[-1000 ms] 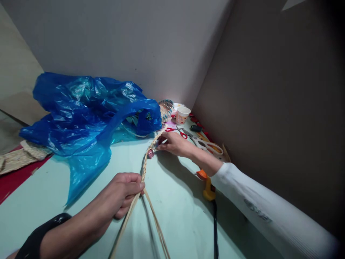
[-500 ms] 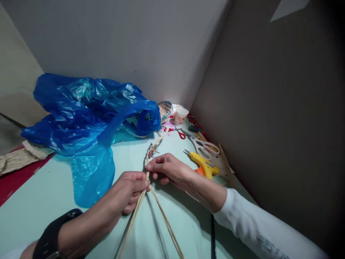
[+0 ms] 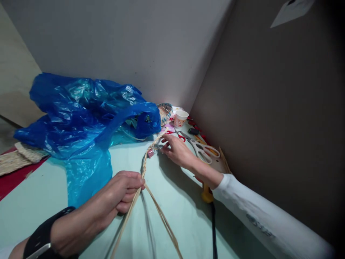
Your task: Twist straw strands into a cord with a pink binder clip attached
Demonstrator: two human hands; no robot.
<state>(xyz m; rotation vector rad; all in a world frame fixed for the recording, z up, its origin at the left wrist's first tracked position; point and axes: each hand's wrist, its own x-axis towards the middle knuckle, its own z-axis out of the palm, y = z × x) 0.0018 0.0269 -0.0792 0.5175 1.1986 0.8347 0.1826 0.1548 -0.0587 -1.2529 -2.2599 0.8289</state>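
My left hand (image 3: 129,189) pinches a pale straw-coloured braid (image 3: 145,165) between thumb and fingers. From that grip, loose strands (image 3: 161,212) fan out in two bunches toward me. The plaited part runs away from me toward the back of the table. My right hand (image 3: 176,149) hovers beside the braid's far part, fingers apart and slightly bent, with nothing seen in them. A small pinkish metallic item (image 3: 151,153), perhaps a clip, sits by the braid just left of my right fingertips.
A crumpled blue plastic bag (image 3: 88,115) covers the back left. Behind stand a woven basket (image 3: 165,112) and a paper cup (image 3: 180,118). White-handled scissors (image 3: 203,151), red-handled scissors (image 3: 181,136) and a yellow glue gun (image 3: 207,195), partly hidden by my right forearm, lie to the right.
My right hand has let go of the braid and moved forward and right, its forearm now covering most of the glue gun. My left hand keeps its pinch, shifted slightly left.
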